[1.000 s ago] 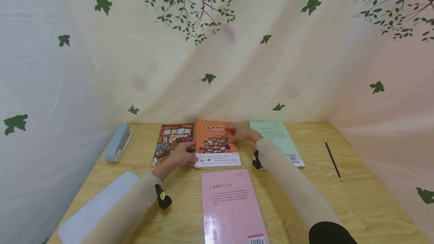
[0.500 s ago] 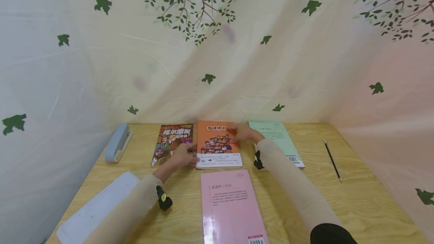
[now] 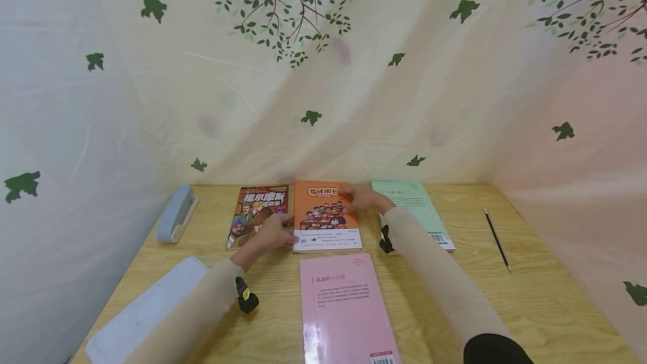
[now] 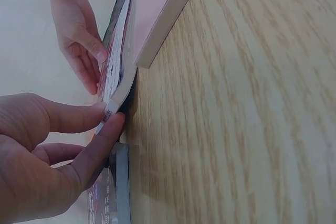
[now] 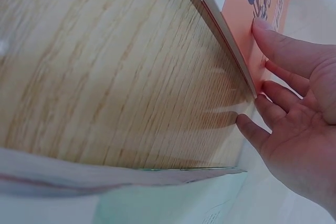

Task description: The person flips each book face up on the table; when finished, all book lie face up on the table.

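An orange paperback book (image 3: 323,212) with a white band lies at the back middle, between a comic-style book (image 3: 247,206) and a mint-green book (image 3: 411,206). At its lower left corner my left hand (image 3: 273,230) pinches the edge. The left wrist view shows the thumb on top and a finger (image 4: 100,145) beneath, with the corner bent slightly up. My right hand (image 3: 366,198) touches the upper right of the same book. Its thumb (image 5: 283,48) rests on the cover and the other fingers spread loosely along the edge, the little finger beyond it.
A pink book (image 3: 343,308) lies in front of the orange one. On the left are a blue stapler-like object (image 3: 176,213) and a pale flat case (image 3: 151,302), partly covered by the sleeve. A pencil (image 3: 497,239) lies at right. A patterned curtain (image 3: 303,145) hangs behind the table.
The orange book has shifted slightly right, away from the comic-style book, with both hands staying on it. Over the last half second almost nothing has moved.
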The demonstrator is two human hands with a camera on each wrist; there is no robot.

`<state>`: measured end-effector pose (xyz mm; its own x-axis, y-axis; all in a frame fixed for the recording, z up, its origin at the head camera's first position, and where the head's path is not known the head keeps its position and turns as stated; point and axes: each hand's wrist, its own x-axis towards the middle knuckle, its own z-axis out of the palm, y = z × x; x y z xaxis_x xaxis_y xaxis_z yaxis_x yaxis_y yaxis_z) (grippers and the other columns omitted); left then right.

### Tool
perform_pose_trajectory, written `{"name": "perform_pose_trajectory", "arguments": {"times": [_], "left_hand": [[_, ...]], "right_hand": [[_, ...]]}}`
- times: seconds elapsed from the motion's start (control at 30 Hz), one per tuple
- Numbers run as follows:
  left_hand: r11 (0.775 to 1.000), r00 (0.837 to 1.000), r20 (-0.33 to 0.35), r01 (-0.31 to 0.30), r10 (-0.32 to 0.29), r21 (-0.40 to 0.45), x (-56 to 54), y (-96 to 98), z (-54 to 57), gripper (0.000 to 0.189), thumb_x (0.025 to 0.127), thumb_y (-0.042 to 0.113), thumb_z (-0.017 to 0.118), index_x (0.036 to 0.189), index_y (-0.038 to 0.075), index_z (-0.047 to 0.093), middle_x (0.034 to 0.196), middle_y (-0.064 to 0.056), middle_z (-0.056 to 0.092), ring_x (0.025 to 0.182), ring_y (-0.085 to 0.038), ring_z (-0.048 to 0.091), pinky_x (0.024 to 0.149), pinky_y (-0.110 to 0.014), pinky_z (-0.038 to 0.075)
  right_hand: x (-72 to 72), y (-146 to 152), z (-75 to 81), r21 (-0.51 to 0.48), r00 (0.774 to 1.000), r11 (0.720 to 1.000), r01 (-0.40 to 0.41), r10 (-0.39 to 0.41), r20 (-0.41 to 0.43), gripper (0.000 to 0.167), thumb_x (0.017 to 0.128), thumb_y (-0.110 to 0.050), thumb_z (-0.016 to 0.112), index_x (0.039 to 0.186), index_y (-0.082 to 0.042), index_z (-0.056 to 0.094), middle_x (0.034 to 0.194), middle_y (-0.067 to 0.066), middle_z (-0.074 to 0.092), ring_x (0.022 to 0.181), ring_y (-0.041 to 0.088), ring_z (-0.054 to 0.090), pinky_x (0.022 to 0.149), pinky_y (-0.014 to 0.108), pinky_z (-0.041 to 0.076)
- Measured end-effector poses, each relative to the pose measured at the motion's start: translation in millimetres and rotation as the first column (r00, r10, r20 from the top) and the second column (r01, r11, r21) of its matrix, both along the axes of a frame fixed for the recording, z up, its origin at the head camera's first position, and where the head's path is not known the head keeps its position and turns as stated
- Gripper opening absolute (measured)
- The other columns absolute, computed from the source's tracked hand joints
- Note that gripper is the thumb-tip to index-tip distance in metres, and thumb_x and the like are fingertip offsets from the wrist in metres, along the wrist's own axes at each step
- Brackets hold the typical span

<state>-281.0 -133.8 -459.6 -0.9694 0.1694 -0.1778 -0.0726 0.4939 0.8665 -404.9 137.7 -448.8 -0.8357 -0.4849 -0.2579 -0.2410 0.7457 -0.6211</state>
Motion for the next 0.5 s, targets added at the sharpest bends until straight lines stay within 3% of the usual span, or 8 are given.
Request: {"name": "perform_pose_trajectory", "arguments": {"times": [0.5], "left_hand": [[1.000, 1.000, -0.031, 0.003, -0.004, -0.004, 2.5, -0.8, -4.5, 0.073, 0.085, -0.008, 0.074, 0.151, -0.007, 0.042, 0.117, -0.026, 0.069, 0.090, -0.023, 0.071, 0.069, -0.033, 0.065]], "right_hand": [[-1.9, 1.0, -4.2, -0.021, 1.000, 1.000, -0.012, 0.013, 0.008, 0.070, 0.092, -0.010, 0.073, 0.156, -0.008, 0.042, 0.168, 0.016, 0.025, 0.157, 0.039, 0.015, 0.129, 0.055, 0.015]]}}
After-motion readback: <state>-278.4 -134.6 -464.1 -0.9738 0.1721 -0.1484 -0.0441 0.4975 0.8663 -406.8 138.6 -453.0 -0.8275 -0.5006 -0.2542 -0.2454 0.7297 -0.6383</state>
